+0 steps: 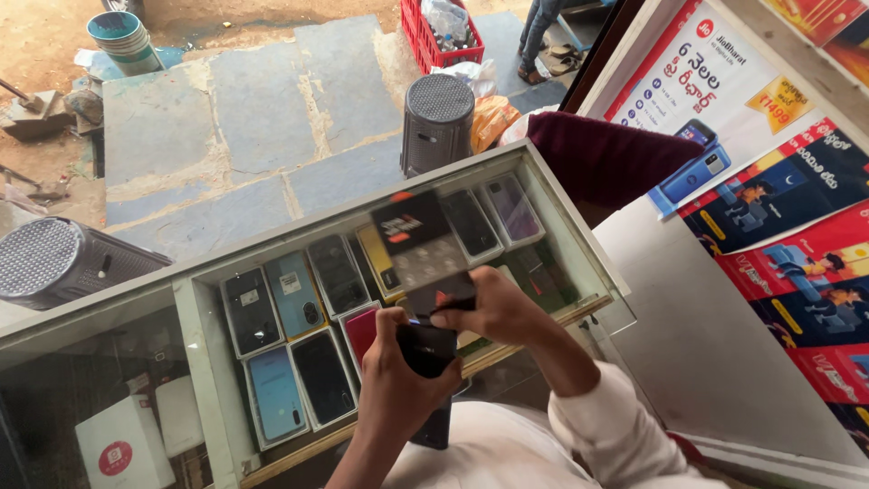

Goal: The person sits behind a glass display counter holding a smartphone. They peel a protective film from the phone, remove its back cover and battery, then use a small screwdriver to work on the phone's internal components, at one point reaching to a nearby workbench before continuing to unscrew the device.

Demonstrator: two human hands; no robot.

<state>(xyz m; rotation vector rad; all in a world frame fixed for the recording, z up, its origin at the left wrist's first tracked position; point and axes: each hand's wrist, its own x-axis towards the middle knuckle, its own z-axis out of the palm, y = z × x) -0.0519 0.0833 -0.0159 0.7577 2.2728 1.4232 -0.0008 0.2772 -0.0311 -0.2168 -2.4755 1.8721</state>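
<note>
The left hand [394,385] wraps around a dark, slim rectangular phone [427,362], fingers closed on its upper part, while the lower end of the phone sticks out below the palm near the white garment. The right hand [493,312] comes in from the right, its fingertips pinched on the near edge of a black flat box [421,244] with red and grey print; the box tilts up and away over the counter and is blurred, so its surface detail is hard to make out. Where the box meets the phone is hidden by the fingers, and I cannot tell whether they touch. A white sleeve [602,421] covers the right forearm. Both hands hover above a glass-topped display counter [208,358] with a pale frame, and under the glass lie rows of phones in trays [281,340], some black, some light blue, partly masked by reflections. At the near left, a white box with a red round mark [122,448] is cut off by the edge. Beyond the counter stand two dark perforated plastic stools [436,122], the left one lying on its side, and far off a red plastic crate [439,36].
</note>
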